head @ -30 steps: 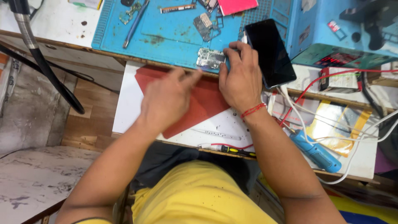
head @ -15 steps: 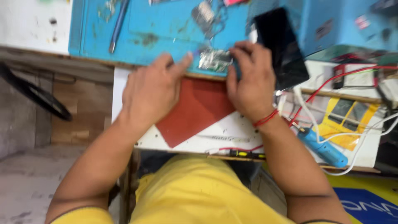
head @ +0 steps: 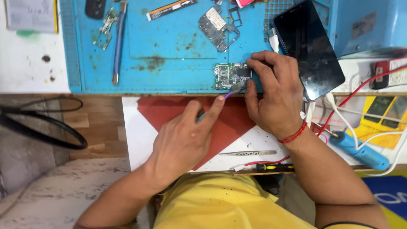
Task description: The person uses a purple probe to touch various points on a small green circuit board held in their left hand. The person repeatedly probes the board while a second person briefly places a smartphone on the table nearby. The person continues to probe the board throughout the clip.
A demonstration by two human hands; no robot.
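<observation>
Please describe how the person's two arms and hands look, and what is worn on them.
Both arms are bare to above the elbow. The right hand has a red thread band around its wrist. The left hand wears nothing: no glove, ring or watch shows. A yellow shirt covers the body.

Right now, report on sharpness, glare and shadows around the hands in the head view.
Head view: sharp and evenly lit; the left hand, right hand and small green circuit board are crisp, the glossy black phone screen shows faint sheen, shadows are soft.
</observation>
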